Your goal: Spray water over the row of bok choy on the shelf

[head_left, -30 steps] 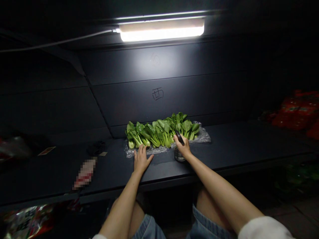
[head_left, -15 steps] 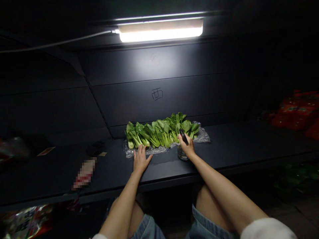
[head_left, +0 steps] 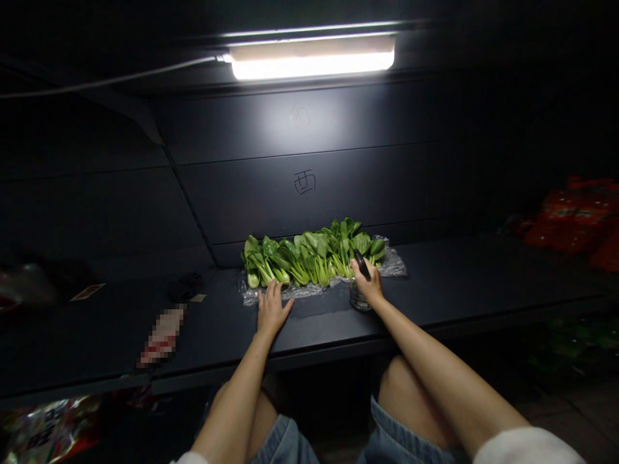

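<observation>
A row of bok choy [head_left: 309, 254] lies on clear plastic wrap [head_left: 396, 263] on the dark shelf [head_left: 314, 325], leaves toward the back panel. My left hand [head_left: 273, 310] rests with fingers spread at the front edge of the wrap, fingertips by the pale stem ends on the left. In front of the row's right part, my right hand [head_left: 369, 283] is wrapped round the neck of a spray bottle [head_left: 359, 299] with a black head and a clear body. Part of the bottle is hidden behind that hand.
A bright tube light [head_left: 313, 61] hangs above, its white cable [head_left: 120, 82] running left. Red packages [head_left: 570, 219] stand at the far right. To the left are a small card [head_left: 88, 292] and a blurred-out packet [head_left: 163, 335]. Shiny packages [head_left: 53, 428] sit below the shelf.
My right hand and the spray bottle have shifted slightly to the right. My left hand and the bok choy stay nearly where they were.
</observation>
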`<state>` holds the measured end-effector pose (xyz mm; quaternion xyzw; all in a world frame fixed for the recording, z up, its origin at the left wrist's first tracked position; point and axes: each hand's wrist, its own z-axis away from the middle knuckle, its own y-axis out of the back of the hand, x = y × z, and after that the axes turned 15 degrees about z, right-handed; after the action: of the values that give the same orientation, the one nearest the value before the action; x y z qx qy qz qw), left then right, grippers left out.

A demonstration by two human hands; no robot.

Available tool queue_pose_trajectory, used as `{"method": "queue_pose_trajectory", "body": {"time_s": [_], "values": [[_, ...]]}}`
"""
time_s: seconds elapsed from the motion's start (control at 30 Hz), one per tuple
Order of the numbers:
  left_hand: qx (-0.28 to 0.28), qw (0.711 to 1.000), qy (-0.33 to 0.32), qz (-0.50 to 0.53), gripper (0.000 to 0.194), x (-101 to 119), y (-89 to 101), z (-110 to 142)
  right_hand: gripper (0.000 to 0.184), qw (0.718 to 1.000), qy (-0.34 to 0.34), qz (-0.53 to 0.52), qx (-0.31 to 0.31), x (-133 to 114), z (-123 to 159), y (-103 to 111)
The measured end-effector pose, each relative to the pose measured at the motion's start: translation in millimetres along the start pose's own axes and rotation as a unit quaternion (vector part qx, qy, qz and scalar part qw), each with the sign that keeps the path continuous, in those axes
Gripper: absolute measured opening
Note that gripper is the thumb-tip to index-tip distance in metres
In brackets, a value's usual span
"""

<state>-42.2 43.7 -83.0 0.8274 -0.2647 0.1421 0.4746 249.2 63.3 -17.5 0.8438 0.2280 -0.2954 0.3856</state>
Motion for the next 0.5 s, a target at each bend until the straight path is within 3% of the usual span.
{"method": "queue_pose_trajectory", "body": {"time_s": [0.5], "values": [[-0.006, 1.000, 0.000, -0.020, 0.054, 3, 2.5, 0, 0.043, 0.999, -0.032, 0.018, 0.040, 12, -4, 13]]}}
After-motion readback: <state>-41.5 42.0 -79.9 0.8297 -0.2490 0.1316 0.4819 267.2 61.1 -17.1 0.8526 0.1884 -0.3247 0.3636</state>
